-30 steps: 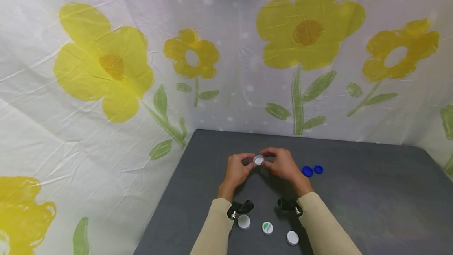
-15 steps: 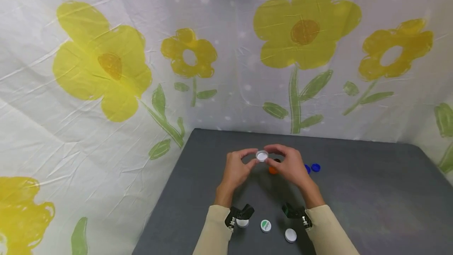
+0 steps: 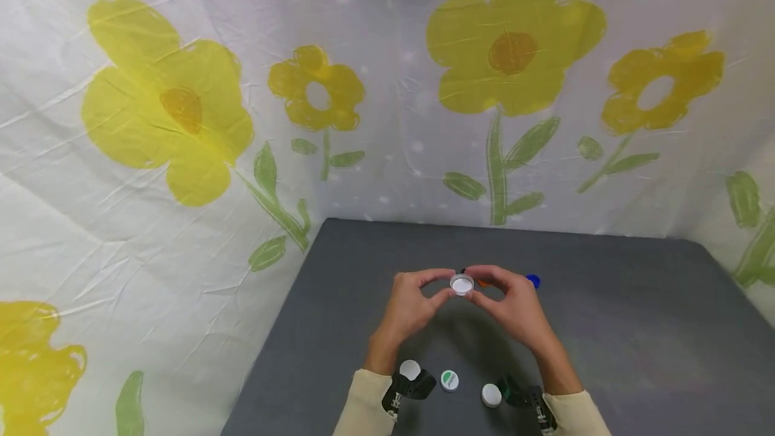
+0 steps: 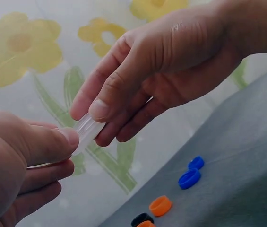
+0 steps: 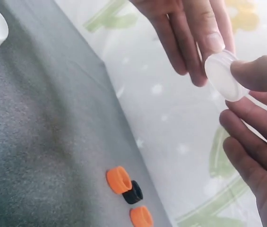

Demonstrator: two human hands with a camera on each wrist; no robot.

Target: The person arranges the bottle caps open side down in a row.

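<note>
Above the dark table, a round translucent white cap (image 3: 462, 284) is held between both hands. My left hand (image 3: 410, 308) pinches its left edge between thumb and fingers, while my right hand (image 3: 516, 308) pinches the right edge the same way. Seen from the left wrist, the cap (image 4: 87, 132) appears nearly edge-on, with the left thumb (image 4: 67, 138) and right thumb (image 4: 100, 108) on its near face. The right wrist view shows more of the face of this cap (image 5: 224, 78).
Nearer the body on the table (image 3: 617, 328) lie a white cap (image 3: 410, 369), a green-and-white cap (image 3: 449, 381) and another white cap (image 3: 491, 395). Beyond the hands are blue caps (image 4: 189, 178), orange caps (image 5: 118, 179) and a black cap (image 5: 133, 193). A flower-print cloth (image 3: 387, 120) hangs behind.
Both hands, with the cap between them, first rose slightly, then came back lower and a little to the right. They still pinch it from both sides.
</note>
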